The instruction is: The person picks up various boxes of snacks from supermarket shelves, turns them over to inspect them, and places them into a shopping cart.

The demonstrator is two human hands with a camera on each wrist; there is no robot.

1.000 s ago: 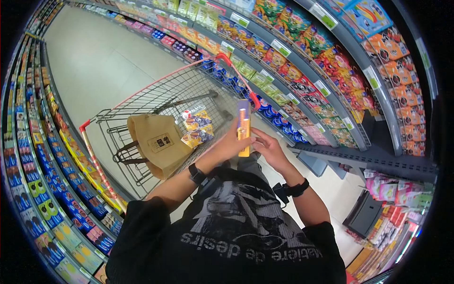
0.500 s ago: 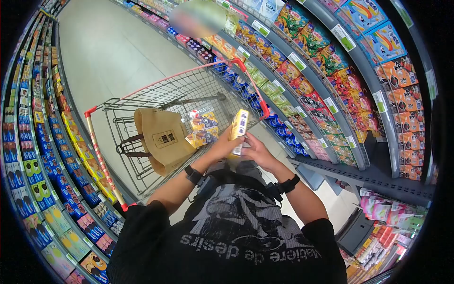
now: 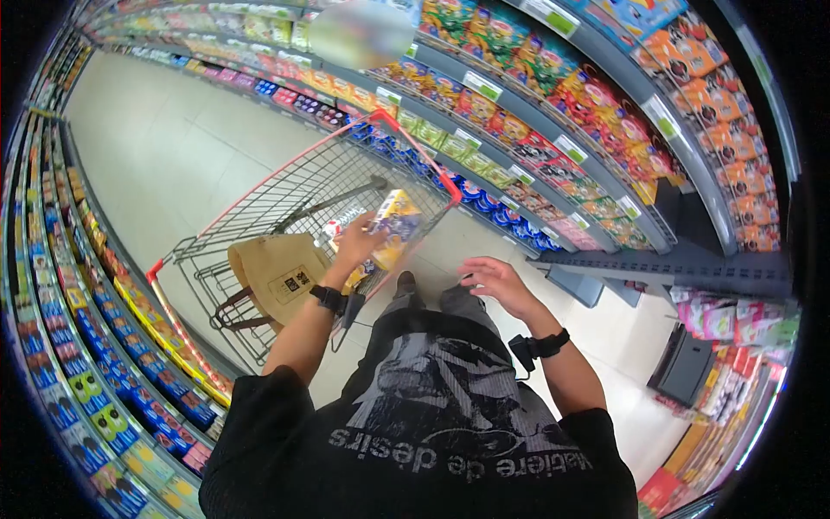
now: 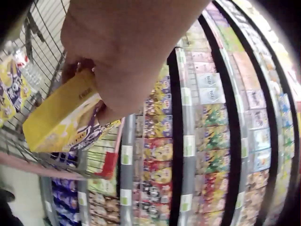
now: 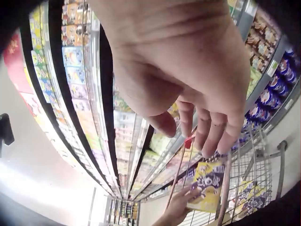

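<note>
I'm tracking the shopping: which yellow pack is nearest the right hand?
The pack the left hand grips; the other packs lie farther off, in the cart.

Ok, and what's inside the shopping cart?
A brown paper bag, yellow-and-purple packages and a clear item. The bag's contents can't be seen, and in the head view the left hand and the box it holds cover some of the packages.
</note>
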